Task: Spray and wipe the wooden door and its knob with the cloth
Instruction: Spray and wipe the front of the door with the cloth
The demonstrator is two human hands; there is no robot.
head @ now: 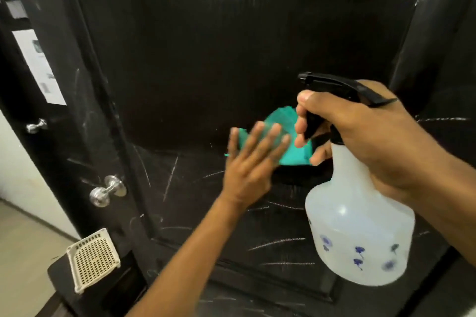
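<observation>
The dark wooden door (219, 46) fills the view, with pale scratch marks across its lower half. Its silver knob (103, 194) sticks out at the lower left. My left hand (252, 165) lies flat with straight fingers, pressing a teal cloth (291, 147) against the door's middle; the hand is blurred. My right hand (365, 139) grips the neck of a white spray bottle (360, 234) with blue flower prints, fingers curled on its black trigger. The black nozzle (305, 77) points left toward the door, just above the cloth.
A second silver knob (36, 125) shows on the door's edge at the far left. A cream perforated plastic rack (92, 260) sits on a dark surface at the lower left. Pale floor (23, 265) and a white wall lie beyond the door's edge.
</observation>
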